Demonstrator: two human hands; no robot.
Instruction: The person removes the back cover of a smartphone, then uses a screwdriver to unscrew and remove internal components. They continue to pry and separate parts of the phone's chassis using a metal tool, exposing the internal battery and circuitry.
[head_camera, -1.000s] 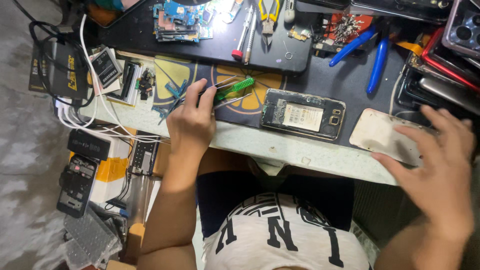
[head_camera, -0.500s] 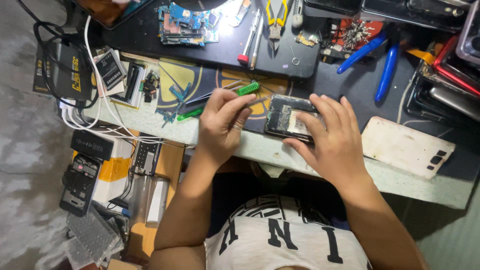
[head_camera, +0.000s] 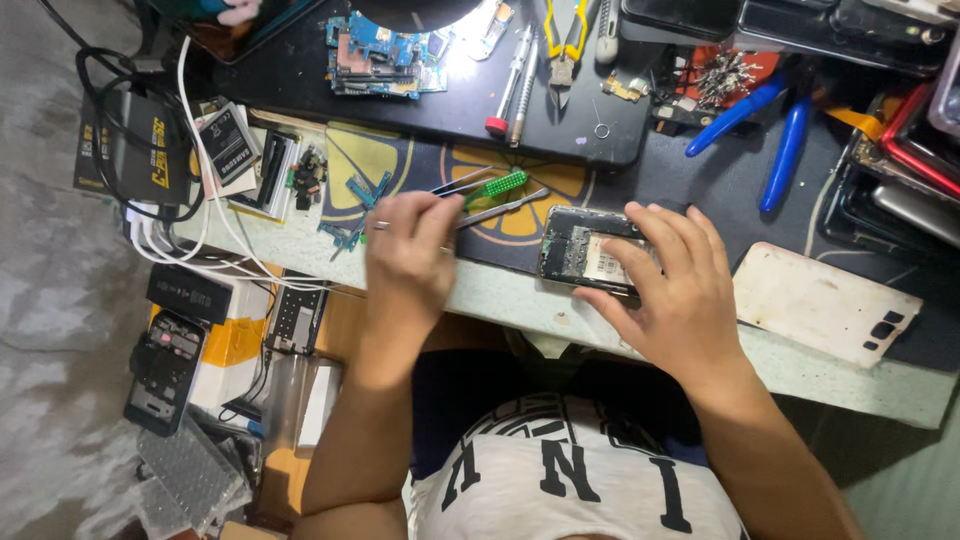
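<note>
Head view:
Left hand (head_camera: 410, 262): fingers curled shut around a green-handled screwdriver (head_camera: 495, 187) and thin metal tweezers (head_camera: 500, 208), near the worktop's (head_camera: 520, 300) front edge.
Right hand (head_camera: 678, 290): fingers spread and pressing on an opened dark phone with its back off (head_camera: 590, 258), at the same front edge.
White rear cover (head_camera: 820, 305): flat, just right of that hand.

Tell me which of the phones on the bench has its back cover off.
The phone under the right hand, at the bench's front edge. Its insides are bare, while the phones stacked at the far right look closed.
</note>
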